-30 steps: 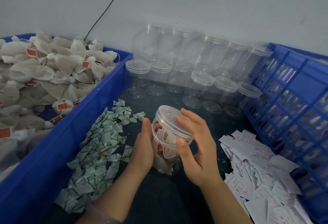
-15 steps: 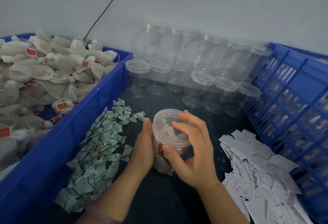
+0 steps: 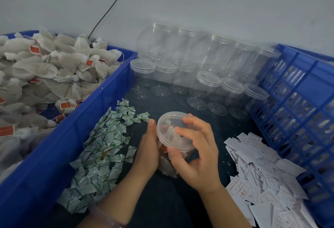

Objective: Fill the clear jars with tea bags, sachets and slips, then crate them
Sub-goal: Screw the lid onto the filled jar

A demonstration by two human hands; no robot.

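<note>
A clear jar (image 3: 167, 162) packed with tea bags stands on the dark table in front of me. My left hand (image 3: 148, 148) holds its left side. My right hand (image 3: 197, 152) grips the clear lid (image 3: 169, 128), which sits flat on the jar's mouth, thumb at the front rim and fingers over the top. Green-and-white sachets (image 3: 101, 151) lie heaped to the left. White paper slips (image 3: 262, 177) are piled to the right. Tea bags with red tags (image 3: 45, 76) fill the blue bin (image 3: 68, 137) on the left.
Several empty clear jars with lids (image 3: 204, 76) stand in two stacked rows against the back wall. A blue slotted crate (image 3: 296, 105) borders the right side. A dark cable (image 3: 110, 9) runs down the wall.
The lid was tilted up off the jar's mouth a second ago. My right hand has lowered it flat onto the jar and shifted its grip round the rim.
</note>
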